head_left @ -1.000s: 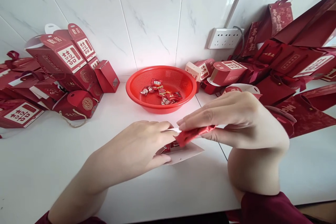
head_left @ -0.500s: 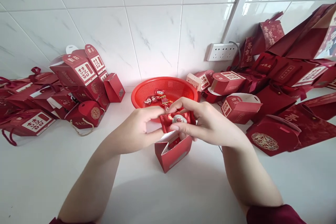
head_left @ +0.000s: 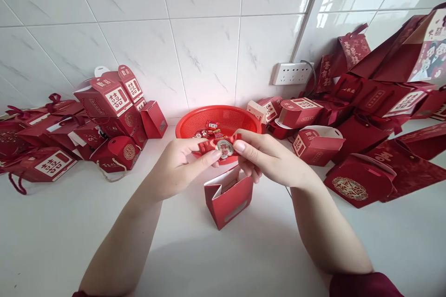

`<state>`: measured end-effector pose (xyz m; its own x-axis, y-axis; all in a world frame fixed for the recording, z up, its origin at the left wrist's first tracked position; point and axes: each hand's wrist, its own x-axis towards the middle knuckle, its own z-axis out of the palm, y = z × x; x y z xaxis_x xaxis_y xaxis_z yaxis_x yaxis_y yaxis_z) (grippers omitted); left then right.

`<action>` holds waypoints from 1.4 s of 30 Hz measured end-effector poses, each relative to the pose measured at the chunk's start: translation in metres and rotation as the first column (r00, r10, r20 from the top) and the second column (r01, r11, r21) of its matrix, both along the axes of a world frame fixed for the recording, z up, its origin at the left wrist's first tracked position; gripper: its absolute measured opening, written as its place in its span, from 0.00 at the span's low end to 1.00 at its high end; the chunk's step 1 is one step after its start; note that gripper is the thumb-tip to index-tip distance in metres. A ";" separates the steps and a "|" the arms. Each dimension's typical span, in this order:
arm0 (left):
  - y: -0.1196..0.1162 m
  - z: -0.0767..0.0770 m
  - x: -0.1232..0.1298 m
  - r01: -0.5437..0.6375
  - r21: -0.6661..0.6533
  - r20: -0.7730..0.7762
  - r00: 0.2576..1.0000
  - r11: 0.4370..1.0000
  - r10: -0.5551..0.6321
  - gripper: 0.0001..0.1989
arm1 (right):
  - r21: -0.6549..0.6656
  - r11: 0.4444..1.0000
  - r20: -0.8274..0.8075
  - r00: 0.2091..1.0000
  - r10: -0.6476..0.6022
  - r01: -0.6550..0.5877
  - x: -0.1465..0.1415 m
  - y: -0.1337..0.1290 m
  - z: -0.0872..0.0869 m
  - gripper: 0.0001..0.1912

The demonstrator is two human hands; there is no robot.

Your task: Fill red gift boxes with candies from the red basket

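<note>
Both hands grip a red wrapped candy (head_left: 225, 148) with a pale round label, one at each end. My left hand (head_left: 179, 164) pinches its left side between thumb and fingers. My right hand (head_left: 270, 158) has the right side, thumb on the front. Just below stands an open red box (head_left: 232, 199), its top flaps apart and a small window in its front; its inside is mostly hidden. Behind the candy sits a red plastic basket (head_left: 188, 123) with several small wrapped candies (head_left: 213, 126), partly covered by the hands.
Red gift boxes (head_left: 113, 102) are stacked on the left of the white tabletop (head_left: 174, 260). More red boxes and bags (head_left: 362, 178) crowd the right side. A white power strip (head_left: 292, 74) is fixed to the tiled wall behind.
The candy has moved slightly left and up, away from the box opening, still in both hands. My left thumb now lies on its front. The view has tilted slightly upward.
</note>
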<state>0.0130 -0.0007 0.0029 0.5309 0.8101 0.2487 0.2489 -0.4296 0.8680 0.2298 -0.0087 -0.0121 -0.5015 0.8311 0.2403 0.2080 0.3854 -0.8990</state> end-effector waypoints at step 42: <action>0.010 -0.012 0.002 0.056 -0.097 0.044 0.998 0.994 -0.052 0.15 | 0.629 0.778 0.209 0.960 -0.187 0.014 0.008 0.012 -0.008 0.18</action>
